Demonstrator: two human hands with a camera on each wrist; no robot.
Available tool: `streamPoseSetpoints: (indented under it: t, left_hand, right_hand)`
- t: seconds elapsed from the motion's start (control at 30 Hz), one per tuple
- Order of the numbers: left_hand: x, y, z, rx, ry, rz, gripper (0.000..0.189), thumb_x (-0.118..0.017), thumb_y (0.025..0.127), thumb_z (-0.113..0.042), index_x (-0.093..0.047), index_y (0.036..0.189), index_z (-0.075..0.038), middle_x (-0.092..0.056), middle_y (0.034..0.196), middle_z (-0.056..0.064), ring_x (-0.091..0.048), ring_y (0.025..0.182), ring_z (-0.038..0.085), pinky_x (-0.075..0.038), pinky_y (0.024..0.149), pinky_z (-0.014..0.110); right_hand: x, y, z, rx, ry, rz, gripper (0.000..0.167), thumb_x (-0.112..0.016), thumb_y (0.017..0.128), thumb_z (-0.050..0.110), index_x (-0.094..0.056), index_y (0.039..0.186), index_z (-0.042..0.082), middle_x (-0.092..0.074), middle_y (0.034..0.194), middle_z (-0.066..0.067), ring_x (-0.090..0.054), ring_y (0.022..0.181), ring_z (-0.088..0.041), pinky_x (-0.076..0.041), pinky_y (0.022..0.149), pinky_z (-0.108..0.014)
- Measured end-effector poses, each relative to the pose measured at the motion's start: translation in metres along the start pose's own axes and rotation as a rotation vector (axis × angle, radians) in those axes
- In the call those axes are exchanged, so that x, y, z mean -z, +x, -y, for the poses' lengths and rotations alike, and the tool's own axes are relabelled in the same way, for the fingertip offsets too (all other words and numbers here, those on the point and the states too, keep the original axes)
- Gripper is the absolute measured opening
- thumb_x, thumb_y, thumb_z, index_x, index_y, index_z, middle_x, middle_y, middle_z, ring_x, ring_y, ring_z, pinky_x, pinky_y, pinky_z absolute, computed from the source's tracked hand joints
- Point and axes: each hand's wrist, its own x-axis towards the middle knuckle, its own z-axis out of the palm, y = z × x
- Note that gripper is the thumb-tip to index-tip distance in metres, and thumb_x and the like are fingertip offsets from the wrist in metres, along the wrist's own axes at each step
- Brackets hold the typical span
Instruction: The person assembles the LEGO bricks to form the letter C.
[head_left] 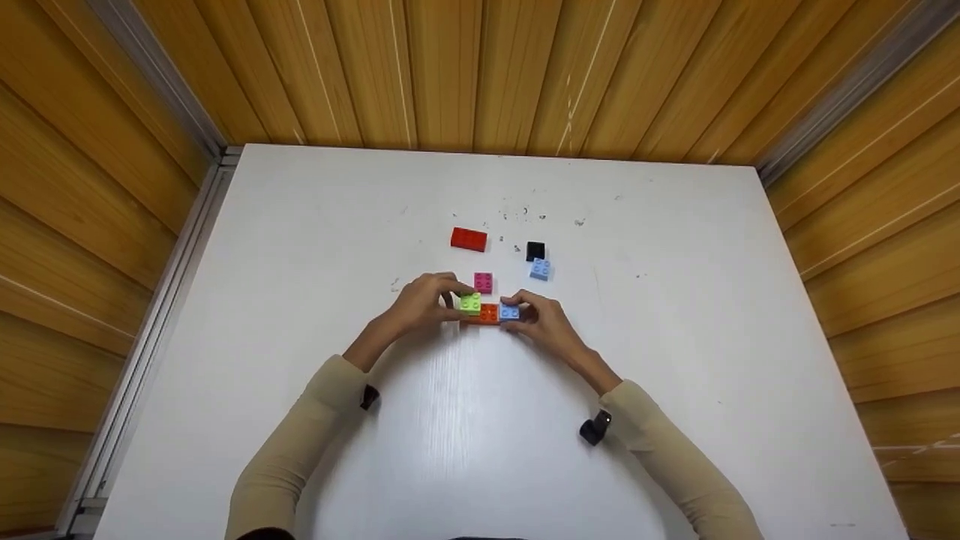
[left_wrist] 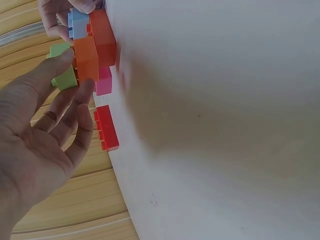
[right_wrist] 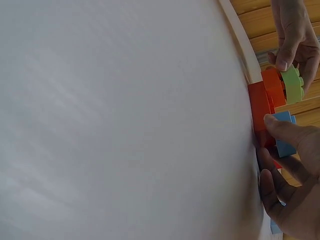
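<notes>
A small stack stands near the middle of the table. Its base is a long red-orange brick [left_wrist: 103, 37], with an orange brick [left_wrist: 86, 59] over one end. My left hand [head_left: 420, 301] pinches a lime-green brick [head_left: 470, 302] on top of the orange one, thumb and fingers on opposite sides. At the base's other end, my right hand [head_left: 551, 322] grips a light blue brick [head_left: 510, 311] between thumb and fingers. In the right wrist view, orange studs show at the green brick's underside. Just behind the stack sits a pink brick [head_left: 483, 282].
Farther back lie a red brick [head_left: 469, 239], a black brick [head_left: 535, 250] and a second light blue brick [head_left: 540, 269] close against the black one. Small dark marks dot the white table [head_left: 315, 225]. Wood-patterned walls [head_left: 442, 75] rise at the back and both sides.
</notes>
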Motion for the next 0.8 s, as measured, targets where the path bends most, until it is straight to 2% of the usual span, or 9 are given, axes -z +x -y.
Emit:
streamPoseSetpoints:
  t: [0.13, 0.33, 0.5, 0.67, 0.8]
  left_hand:
    - [-0.001, 0.0, 0.0, -0.002, 0.034, -0.033, 0.041, -0.085, 0.084, -0.017, -0.076, 0.124, -0.014, -0.072, 0.099, 0.006, -0.068, 0.083, 0.02, -0.053, 0.077, 0.032]
    - [-0.014, -0.008, 0.001, 0.034, 0.064, -0.044, 0.04, -0.089, 0.08, -0.019, -0.078, 0.119, -0.016, -0.073, 0.095, 0.003, -0.064, 0.075, 0.015, -0.05, 0.07, 0.028]
    - [-0.02, -0.007, 0.001, 0.038, 0.059, -0.066, 0.04, -0.091, 0.077, -0.018, -0.079, 0.115, -0.013, -0.074, 0.094, 0.003, -0.063, 0.073, 0.015, -0.047, 0.064, 0.024]
    - [-0.023, -0.011, 0.001, 0.032, 0.041, -0.076, 0.04, -0.09, 0.078, -0.018, -0.079, 0.116, -0.012, -0.074, 0.095, 0.003, -0.067, 0.075, 0.018, -0.049, 0.065, 0.025]
    - [-0.021, -0.01, 0.001, 0.02, 0.063, -0.08, 0.039, -0.09, 0.078, -0.019, -0.079, 0.116, -0.012, -0.073, 0.092, 0.004, -0.067, 0.073, 0.017, -0.052, 0.066, 0.027]
  right_hand:
    - [-0.002, 0.0, 0.0, 0.013, 0.013, -0.011, 0.03, -0.081, 0.086, 0.01, -0.069, 0.114, 0.006, -0.073, 0.124, -0.014, -0.068, 0.09, -0.023, -0.054, 0.08, -0.023]
    - [-0.011, -0.009, -0.007, 0.033, 0.032, 0.004, 0.028, -0.082, 0.085, 0.01, -0.069, 0.11, 0.006, -0.074, 0.122, -0.013, -0.07, 0.09, -0.024, -0.057, 0.08, -0.026]
    - [-0.012, -0.011, -0.009, 0.029, 0.032, 0.007, 0.028, -0.081, 0.086, 0.01, -0.069, 0.111, 0.007, -0.074, 0.121, -0.014, -0.069, 0.09, -0.024, -0.056, 0.081, -0.026]
    - [-0.01, -0.013, -0.005, 0.022, 0.001, 0.04, 0.028, -0.081, 0.087, 0.013, -0.068, 0.112, 0.006, -0.074, 0.123, -0.013, -0.068, 0.09, -0.021, -0.055, 0.08, -0.023]
    - [-0.004, -0.008, 0.0, 0.044, -0.038, 0.071, 0.031, -0.081, 0.087, 0.015, -0.069, 0.114, 0.005, -0.074, 0.12, -0.014, -0.069, 0.089, -0.022, -0.056, 0.079, -0.025]
